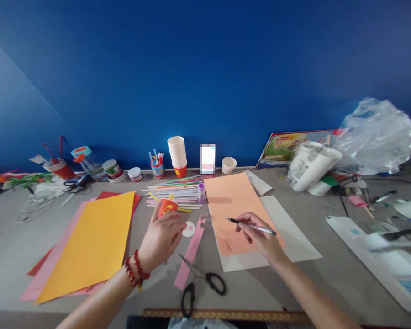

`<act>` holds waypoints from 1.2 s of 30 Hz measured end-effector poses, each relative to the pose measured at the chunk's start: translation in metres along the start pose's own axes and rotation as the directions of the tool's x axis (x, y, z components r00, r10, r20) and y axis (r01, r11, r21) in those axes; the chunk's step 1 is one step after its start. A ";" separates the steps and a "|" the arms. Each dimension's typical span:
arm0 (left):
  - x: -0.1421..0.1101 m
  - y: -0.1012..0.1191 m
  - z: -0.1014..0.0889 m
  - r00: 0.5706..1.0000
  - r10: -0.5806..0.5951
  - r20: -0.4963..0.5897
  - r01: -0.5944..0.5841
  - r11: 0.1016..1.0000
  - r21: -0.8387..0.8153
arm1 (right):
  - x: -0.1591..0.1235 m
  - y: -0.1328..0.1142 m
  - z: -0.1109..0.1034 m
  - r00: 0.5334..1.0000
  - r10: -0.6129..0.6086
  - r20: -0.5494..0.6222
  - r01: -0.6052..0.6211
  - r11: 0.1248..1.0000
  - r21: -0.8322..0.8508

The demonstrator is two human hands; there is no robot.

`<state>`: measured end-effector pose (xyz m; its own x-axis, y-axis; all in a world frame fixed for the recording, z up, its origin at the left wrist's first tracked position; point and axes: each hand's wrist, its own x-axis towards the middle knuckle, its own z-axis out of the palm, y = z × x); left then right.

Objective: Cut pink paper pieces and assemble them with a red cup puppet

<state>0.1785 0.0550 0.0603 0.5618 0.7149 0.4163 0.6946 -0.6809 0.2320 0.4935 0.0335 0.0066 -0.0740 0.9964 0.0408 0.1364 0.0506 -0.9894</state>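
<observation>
My left hand (160,237), with a red bead bracelet on the wrist, is closed round a small red paper cup (167,206) held over the grey table. My right hand (258,235) grips a slim pen (251,225), its tip pointing left above a peach paper sheet (234,205) that bears two small drawn ovals (227,245). Between the hands lie a white paper disc with a pink spot (188,229) and a pink paper strip (192,251). Black-handled scissors (202,283) lie open just in front of me.
Yellow (92,242), red and pink paper sheets lie at the left. Coloured straws (174,192), a stack of paper cups (177,155), jars and a pen holder line the blue wall. A white bucket (311,167), a plastic bag (373,132) and papers crowd the right.
</observation>
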 end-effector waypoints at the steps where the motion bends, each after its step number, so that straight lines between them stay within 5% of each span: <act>1: 0.000 0.003 0.001 1.000 0.011 0.004 -0.011 1.000 -0.009 | 0.001 -0.003 0.001 1.000 -0.002 0.006 0.002 1.000 0.016; 18: -0.011 0.031 0.032 0.988 0.054 0.146 -0.038 0.993 -0.108 | 0.001 0.002 -0.003 0.998 0.069 0.005 -0.069 0.998 0.010; 30: 0.028 0.014 0.012 0.985 -0.034 0.172 0.037 0.999 -0.012 | 0.001 -0.005 0.003 0.999 0.037 0.024 -0.037 0.999 0.030; 33: 0.022 0.022 0.013 0.965 -0.038 0.258 0.045 0.999 -0.023 | -0.001 -0.006 0.003 0.999 0.039 0.024 -0.039 0.999 -0.005; 36: 0.006 0.039 0.023 0.898 0.045 0.438 -0.034 0.999 -0.034 | -0.001 -0.006 0.002 0.999 -0.013 0.042 0.018 0.993 -0.113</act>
<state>0.2194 0.0362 0.0522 0.7325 0.6807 -0.0003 0.6595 -0.7096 0.2479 0.4911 0.0321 0.0120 -0.1176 0.9919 0.0480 0.2454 0.0759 -0.9665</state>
